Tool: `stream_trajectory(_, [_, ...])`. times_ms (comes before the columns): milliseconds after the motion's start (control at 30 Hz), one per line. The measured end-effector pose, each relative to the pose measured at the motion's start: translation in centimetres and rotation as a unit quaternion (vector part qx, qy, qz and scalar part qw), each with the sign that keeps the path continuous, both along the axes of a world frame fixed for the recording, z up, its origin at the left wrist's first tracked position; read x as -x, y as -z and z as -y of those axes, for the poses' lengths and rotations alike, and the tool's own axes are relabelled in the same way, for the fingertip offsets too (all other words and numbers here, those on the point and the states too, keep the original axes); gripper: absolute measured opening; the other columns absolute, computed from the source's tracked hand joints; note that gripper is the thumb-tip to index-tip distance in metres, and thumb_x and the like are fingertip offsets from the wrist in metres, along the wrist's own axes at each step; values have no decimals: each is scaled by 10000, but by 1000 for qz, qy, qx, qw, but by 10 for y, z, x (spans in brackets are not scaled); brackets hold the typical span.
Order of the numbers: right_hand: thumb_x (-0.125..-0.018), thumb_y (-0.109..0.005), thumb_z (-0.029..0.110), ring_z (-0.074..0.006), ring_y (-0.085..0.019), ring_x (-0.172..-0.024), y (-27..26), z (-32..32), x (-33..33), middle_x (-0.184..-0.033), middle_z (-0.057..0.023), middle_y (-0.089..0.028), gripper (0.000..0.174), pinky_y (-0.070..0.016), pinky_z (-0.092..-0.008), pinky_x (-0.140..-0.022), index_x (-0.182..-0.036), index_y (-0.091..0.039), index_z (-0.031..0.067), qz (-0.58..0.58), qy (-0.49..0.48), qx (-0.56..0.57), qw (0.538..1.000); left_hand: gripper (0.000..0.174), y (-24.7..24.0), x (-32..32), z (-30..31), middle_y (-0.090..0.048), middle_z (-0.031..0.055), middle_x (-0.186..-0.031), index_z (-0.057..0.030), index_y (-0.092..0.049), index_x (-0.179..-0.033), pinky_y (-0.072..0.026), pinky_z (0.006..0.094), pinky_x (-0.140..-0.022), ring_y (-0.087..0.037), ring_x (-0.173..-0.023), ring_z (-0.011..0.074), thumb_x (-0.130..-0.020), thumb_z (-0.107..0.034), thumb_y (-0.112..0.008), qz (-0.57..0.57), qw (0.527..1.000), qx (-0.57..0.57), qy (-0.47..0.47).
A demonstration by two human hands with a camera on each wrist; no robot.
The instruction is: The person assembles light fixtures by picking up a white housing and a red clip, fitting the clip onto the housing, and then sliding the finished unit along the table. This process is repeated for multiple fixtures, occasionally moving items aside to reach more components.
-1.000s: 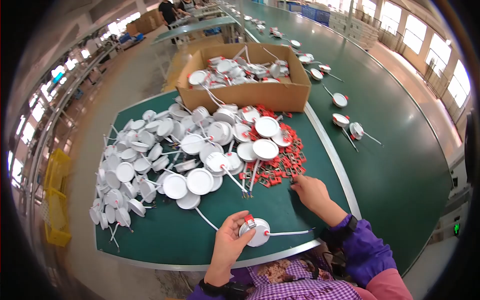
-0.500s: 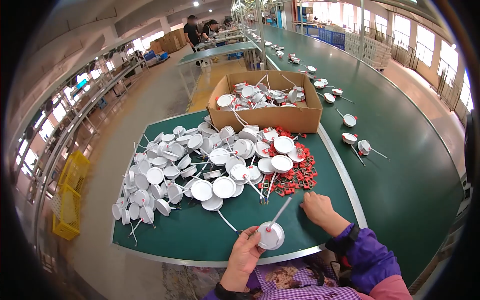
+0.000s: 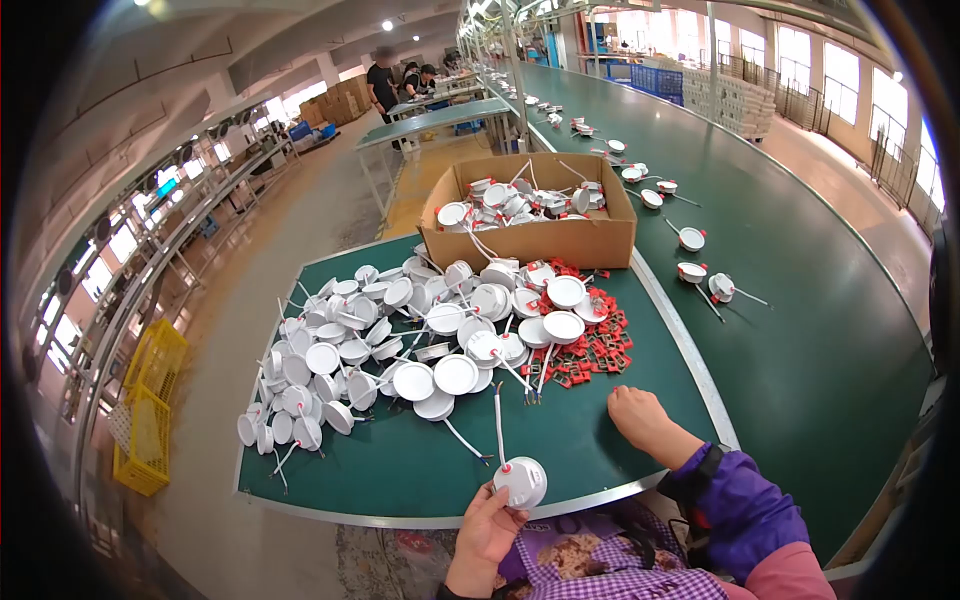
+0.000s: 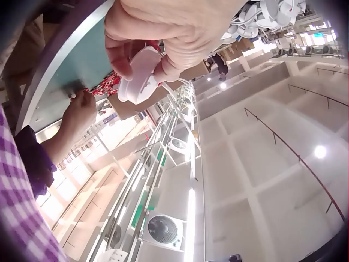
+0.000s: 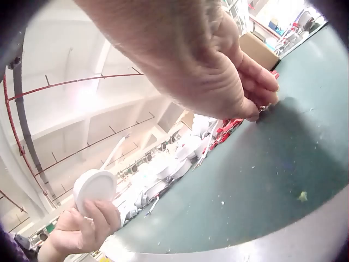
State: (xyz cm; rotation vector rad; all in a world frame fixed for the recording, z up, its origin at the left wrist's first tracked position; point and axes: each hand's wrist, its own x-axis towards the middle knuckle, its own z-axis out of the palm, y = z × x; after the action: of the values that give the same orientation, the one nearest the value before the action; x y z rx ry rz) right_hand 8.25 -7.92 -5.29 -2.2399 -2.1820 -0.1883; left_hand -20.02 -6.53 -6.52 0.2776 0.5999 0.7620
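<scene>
My left hand (image 3: 487, 530) holds a white round downlight (image 3: 522, 484) by its edge, thumb on its back, over the table's front edge. Its white cable (image 3: 499, 425) stands up from a red grommet. In the left wrist view, a bit of red (image 4: 154, 45) shows between the fingers beside the downlight (image 4: 140, 76). My right hand (image 3: 642, 418) is low over the green table, just in front of a pile of red clips (image 3: 598, 350). Its thumb and fingers pinch a small metal piece (image 5: 264, 108), mostly hidden by the fingertips.
Many white downlights (image 3: 455, 374) are heaped on the table's left and middle. Behind them stands a cardboard box (image 3: 530, 243) of more lights. A green conveyor (image 3: 800, 290) carrying several lights runs along the right. Yellow crates (image 3: 148, 440) stand on the left floor.
The left hand has turned the downlight, so its cable has swung from pointing right to pointing up. My right hand has drawn back slightly from the red clips. The head view has tilted up.
</scene>
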Motion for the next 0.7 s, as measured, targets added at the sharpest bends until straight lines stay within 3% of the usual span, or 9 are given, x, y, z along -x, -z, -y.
stream_trajectory(300, [-659, -616, 13, -271, -636, -745, -4, -8, -2, -833, -153, -596, 135, -532, -334, -613, -788, -576, -1, 4, -13, 71, 997, 293, 7, -18, -2, -567, 68, -1063, -80, -472, -1118, -487, 335, -678, -570, -909, 209, -848, -72, -587, -34, 999, 2, 36])
stream_trajectory(367, [-668, -604, 16, -266, -625, -719, 3, -4, 0, -798, -141, -586, 129, -521, -329, -601, -790, -563, 6, 15, 3, 19, 1000, 316, 0, -26, -1, -573, 86, -1051, -66, -468, -1122, -536, 354, -701, -597, -910, 218, -837, -43, -604, -6, 999, -6, 44])
stream_trajectory(500, [-681, -588, 14, -261, -608, -688, 14, 1, -3, -755, -121, -567, 121, -502, -322, -585, -793, -542, 13, -21, 20, -66, 997, 324, 3, -28, -6, -571, 94, -1067, -71, -466, -1130, -538, 368, -720, -595, -931, 230, -836, -31, -597, -17, 999, -12, 50])
stream_trajectory(567, [-713, -583, 34, -245, -586, -665, 18, 0, -2, -710, -98, -534, 96, -481, -322, -578, -783, -517, 24, -42, 25, -180, 982, 319, 6, -27, -13, -569, 103, -1079, -70, -461, -1130, -538, 386, -743, -593, -947, 244, -839, -9, -578, 13, 998, -29, 44])
stream_trajectory(700, [-765, -583, 55, -249, -597, -647, 13, -1, 5, -725, -110, -567, 94, -485, -339, -566, -820, -525, 7, -92, 42, -225, 969, 379, 0, -31, -24, -550, 124, -1128, -65, -433, -1194, -532, 419, -734, -584, -977, 271, -840, -19, -559, -30, 998, -40, 34])
